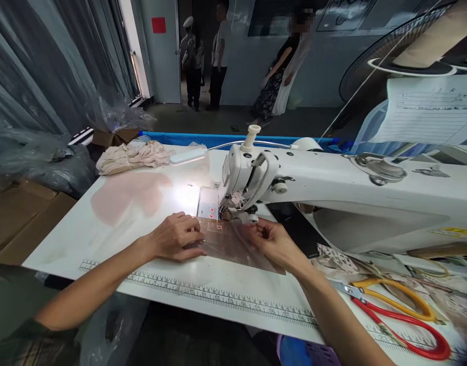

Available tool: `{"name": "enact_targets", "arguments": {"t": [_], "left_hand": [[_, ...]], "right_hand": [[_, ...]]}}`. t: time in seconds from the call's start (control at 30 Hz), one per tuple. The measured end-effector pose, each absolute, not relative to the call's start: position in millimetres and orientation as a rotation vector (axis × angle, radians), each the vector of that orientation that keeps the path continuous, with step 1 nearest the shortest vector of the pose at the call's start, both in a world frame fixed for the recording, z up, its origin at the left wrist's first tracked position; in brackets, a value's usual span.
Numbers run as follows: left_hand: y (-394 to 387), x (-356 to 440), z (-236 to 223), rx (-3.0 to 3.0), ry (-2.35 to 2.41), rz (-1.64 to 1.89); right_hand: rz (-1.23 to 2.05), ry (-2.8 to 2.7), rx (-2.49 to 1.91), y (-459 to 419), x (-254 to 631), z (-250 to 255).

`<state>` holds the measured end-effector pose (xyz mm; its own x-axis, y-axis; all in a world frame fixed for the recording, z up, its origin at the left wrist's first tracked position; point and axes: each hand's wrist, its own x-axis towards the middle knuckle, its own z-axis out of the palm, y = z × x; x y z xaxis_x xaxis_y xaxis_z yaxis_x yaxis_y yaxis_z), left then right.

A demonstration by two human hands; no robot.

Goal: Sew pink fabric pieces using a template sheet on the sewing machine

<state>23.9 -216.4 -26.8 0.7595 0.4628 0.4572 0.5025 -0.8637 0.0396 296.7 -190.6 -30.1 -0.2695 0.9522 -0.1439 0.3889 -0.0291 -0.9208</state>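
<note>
A clear plastic sheet (233,244) lies flat on the sewing table (115,223), near the middle of its front edge, its far end tucked under the presser foot of the white sewing machine (332,193). Its long axis runs from the needle toward the person, slanting to the right. The left hand (176,236) presses palm-down on the sheet's left edge, fingers together and flat. The right hand (271,239) pinches the right edge just beside the needle, and is the nearer of the two to it. Scissors (397,310) lie toward the front right corner.
</note>
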Motion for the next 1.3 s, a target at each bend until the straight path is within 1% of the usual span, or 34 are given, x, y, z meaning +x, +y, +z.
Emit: {"name": "enact_targets", "arguments": {"t": [0.1,0.2,0.3,0.43,0.57,0.63,0.77,0.83,0.9,0.97,1.1,1.3], "left_hand": [[-216,23,-28,-3.076,-0.636,-0.74],[-210,18,-35,-3.047,-0.748,-0.581],[-203,10,-41,-2.996,-0.853,-0.483],[-204,6,-41,-3.0,-0.824,-0.484],[-215,15,-34,-2.969,-0.814,-0.424],[-223,23,-33,-3.006,-0.737,-0.413],[-229,37,-40,-3.169,-0.518,-0.56],[-224,35,-45,-3.109,-0.636,-0.587],[-216,28,-49,-2.983,-0.827,-0.554],[-211,19,-49,-2.927,-0.899,-0.517],[-211,15,-46,-2.935,-0.818,-0.526],[-219,26,-45,-2.958,-0.874,-0.504]], "right_hand": [[1.407,-1.666,-1.314,-198,278,-20],[1.524,-1.576,-1.241,-199,262,-13],[1.477,-1.409,-1.237,-198,252,-16],[1.465,-1.24,-1.285,-199,246,-22],[1.456,-1.147,-1.313,-202,243,-15],[1.442,-1.097,-1.33,-202,243,-11],[1.48,-0.977,-1.386,-202,245,-8],[1.492,-0.975,-1.4,-201,246,-10],[1.481,-0.992,-1.399,-200,246,-12],[1.477,-1.006,-1.385,-199,247,-14],[1.52,-0.989,-1.318,-200,247,-14],[1.588,-0.921,-1.282,-199,248,-17]]}}
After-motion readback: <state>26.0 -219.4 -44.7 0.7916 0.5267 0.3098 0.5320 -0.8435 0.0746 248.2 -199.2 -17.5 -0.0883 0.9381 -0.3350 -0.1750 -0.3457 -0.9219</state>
